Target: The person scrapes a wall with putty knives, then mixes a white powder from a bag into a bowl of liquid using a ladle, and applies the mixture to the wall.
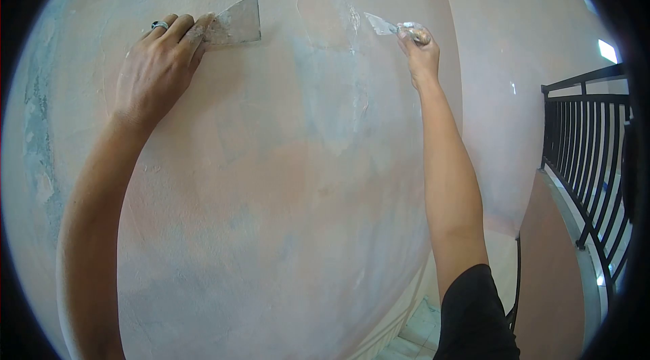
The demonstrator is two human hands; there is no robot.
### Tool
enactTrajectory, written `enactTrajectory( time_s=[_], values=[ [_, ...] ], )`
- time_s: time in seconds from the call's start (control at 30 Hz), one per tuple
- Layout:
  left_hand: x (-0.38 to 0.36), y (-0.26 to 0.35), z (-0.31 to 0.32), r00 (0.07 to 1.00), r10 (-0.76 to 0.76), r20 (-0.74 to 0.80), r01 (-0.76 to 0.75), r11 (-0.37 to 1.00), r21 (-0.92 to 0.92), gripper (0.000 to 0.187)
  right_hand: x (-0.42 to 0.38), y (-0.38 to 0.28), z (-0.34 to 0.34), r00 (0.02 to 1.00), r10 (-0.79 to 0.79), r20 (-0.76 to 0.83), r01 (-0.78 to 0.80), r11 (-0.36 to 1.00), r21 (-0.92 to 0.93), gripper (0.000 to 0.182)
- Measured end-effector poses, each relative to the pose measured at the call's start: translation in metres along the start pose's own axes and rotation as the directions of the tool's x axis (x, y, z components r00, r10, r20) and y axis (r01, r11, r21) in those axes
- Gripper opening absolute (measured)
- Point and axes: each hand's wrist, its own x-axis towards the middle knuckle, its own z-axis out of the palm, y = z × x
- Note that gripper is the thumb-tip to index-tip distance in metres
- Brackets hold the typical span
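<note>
Raised against the patchy pink and blue-grey wall [271,177], my left hand [159,65] is closed on a wide putty knife [237,24] whose broad blade points right. A ring shows on one finger. Further right, my right hand [421,49] grips a smaller putty knife [380,24], its narrow blade pointing left, near a rough white patch of filler [354,19] on the wall. White residue coats the blades and the handle in my right hand. A gap of bare wall lies between the two blades.
At the right stands a black metal railing [586,137] on a brown half-wall [552,258]. Tiled stairs [416,333] lie low down, beyond the wall's lower edge. A second wall [504,89] meets this one at the right. Peeling blue-grey paint [40,137] runs down the far left.
</note>
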Motion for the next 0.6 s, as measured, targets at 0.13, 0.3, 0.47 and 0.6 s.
enactTrajectory(
  time_s=[0.13,0.3,0.47,0.6],
  values=[
    [-0.001,0.000,0.002,1.000,-0.004,-0.006,0.004,1.000,-0.013,0.031,0.015,-0.001,0.015,0.994,-0.021,-0.104,0.013,0.997,-0.077,0.027],
    [-0.001,0.001,0.002,1.000,-0.013,-0.019,0.012,1.000,-0.028,0.030,0.020,-0.017,0.031,0.972,-0.068,-0.226,0.039,0.991,-0.130,0.019],
    [0.000,0.002,0.001,0.999,-0.019,-0.030,0.018,0.999,-0.033,0.029,0.024,-0.034,0.038,0.979,-0.061,-0.195,0.015,0.973,-0.228,0.019],
    [0.001,0.006,0.001,0.999,-0.011,-0.040,0.011,1.000,-0.020,0.032,0.032,-0.038,0.038,0.984,-0.057,-0.170,0.002,0.952,-0.307,0.019]
  ],
)
